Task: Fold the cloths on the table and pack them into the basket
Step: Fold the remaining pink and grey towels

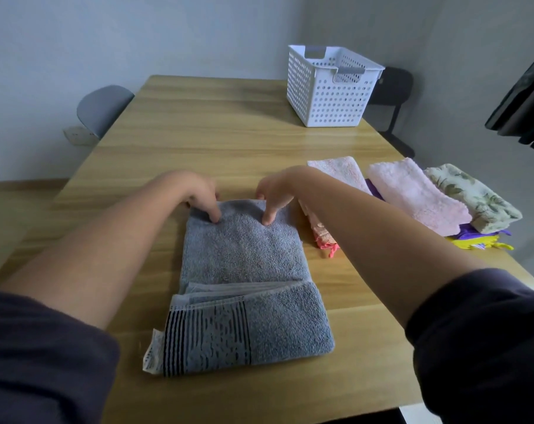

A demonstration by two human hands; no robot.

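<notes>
Grey towel (244, 264) lengthwise away, striped end nearest; left hand (198, 191), right hand (276, 191) fingers pinching far edge.

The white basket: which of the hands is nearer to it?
Right. The right hand pinches the towel's far edge, closer to the basket; the left hand pinches the same edge, farther left.

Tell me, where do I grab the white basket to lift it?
Grab the two handle slots in its short ends, just under the rim. The basket stands upright with its open top up, so come in from both ends, one hand each: the near slot and the far slot.
</notes>
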